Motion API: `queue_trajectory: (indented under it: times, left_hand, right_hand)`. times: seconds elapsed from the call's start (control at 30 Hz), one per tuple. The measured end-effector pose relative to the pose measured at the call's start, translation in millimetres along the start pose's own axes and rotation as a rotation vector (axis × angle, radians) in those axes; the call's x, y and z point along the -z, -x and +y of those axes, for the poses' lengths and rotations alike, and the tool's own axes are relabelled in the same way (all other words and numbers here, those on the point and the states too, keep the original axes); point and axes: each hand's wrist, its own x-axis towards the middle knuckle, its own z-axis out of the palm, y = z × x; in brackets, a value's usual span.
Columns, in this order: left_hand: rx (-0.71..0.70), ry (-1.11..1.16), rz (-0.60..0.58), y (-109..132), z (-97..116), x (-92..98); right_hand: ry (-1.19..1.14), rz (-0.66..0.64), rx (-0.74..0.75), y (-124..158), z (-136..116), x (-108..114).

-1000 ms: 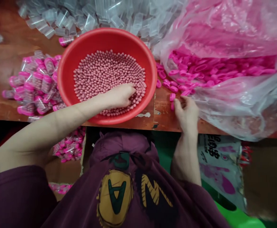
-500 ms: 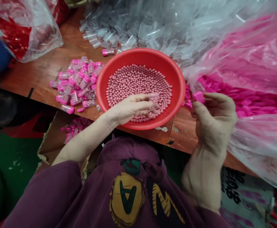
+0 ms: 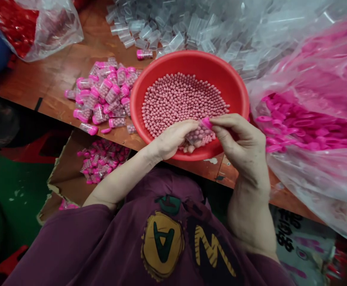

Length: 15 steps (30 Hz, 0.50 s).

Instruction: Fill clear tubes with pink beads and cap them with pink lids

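Over the near side of a red bowl point(image 3: 245, 95), my left hand point(image 3: 176, 137) is closed around a small clear vial point(image 3: 195, 136) with pink beads in it. My right hand point(image 3: 241, 139) pinches a bright pink cap point(image 3: 207, 122) between thumb and forefinger, at the vial's mouth. Whether the cap is fully seated I cannot tell. Pink beads point(image 3: 179, 99) fill the lower part of the bowl. To its left lies a heap of capped, bead-filled vials point(image 3: 105, 89) on the table.
Behind the bowl spread many clear empty vials point(image 3: 173, 28). A plastic bag of pink caps point(image 3: 304, 119) lies open at the right. Below the table edge, a cardboard box point(image 3: 69, 171) holds more capped vials. A bag of red pieces point(image 3: 15, 24) sits at far left.
My right hand has moved left, bringing the pink cap from beside the bag to the vial in my left hand. The view has shifted slightly.
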Motion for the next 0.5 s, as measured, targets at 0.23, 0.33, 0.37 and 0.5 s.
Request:
queue_trajectory:
  times: [0.23, 0.33, 0.37, 0.5]
  left_hand:
    - [-0.020, 0.083, -0.002, -1, 4, -1.0]
    - [-0.028, 0.191, -0.005, 0, 2, -3.1]
    - [-0.038, 0.219, 0.000, 0, 1, -4.2]
    - [-0.072, 0.233, 0.013, 1, -4, -7.2]
  right_hand:
    - [0.165, 0.223, 0.035, 3, 16, 1]
    - [0.095, 0.215, -0.014, 2, 8, -7]
    - [0.082, 0.189, -0.023, 1, 5, -10]
    - [0.038, 0.116, -0.050, -2, -2, -15]
